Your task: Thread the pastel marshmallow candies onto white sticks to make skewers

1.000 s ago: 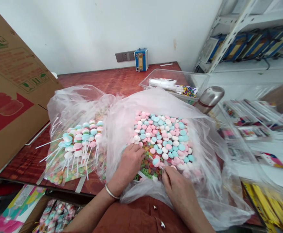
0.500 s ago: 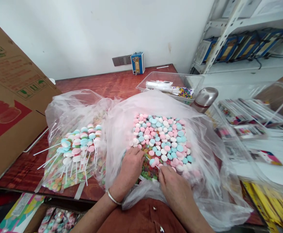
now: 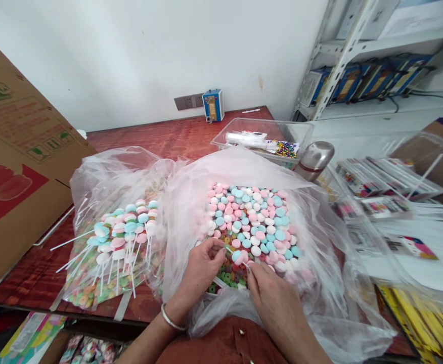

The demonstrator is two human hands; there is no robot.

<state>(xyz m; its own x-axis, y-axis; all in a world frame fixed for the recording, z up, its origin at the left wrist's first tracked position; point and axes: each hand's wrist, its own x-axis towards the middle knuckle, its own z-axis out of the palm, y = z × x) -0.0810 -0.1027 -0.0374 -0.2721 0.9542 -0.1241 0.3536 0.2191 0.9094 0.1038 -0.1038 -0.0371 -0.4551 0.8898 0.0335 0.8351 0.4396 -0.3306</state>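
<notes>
My right hand (image 3: 272, 293) grips the lower end of a white stick carrying pink and blue candies (image 3: 239, 257). The stick's other end points up and left, towards my left hand (image 3: 205, 263). Thumb and forefinger of that hand are pinched together close to the stick's tip; what they hold, if anything, is hidden. Beneath both hands lies an open clear plastic bag (image 3: 191, 212). In it are loose pink, blue and white candy discs (image 3: 259, 217) and, nearer me, coloured gummy rings (image 3: 231, 278). Several bare white sticks (image 3: 220, 282) lie beside my left wrist.
To the left, finished-looking candy sticks (image 3: 121, 227) lie on another bag of gummy rings. A large cardboard box (image 3: 16, 151) stands at far left. Behind the bag are a clear plastic tub (image 3: 261, 126) and a steel flask (image 3: 314, 159). Packets and sticks lie at right.
My left hand has lifted a little out of the candies, its fingers turned into a pinch near the stick's tip. My right hand keeps its grip; the camera view has shifted slightly.
</notes>
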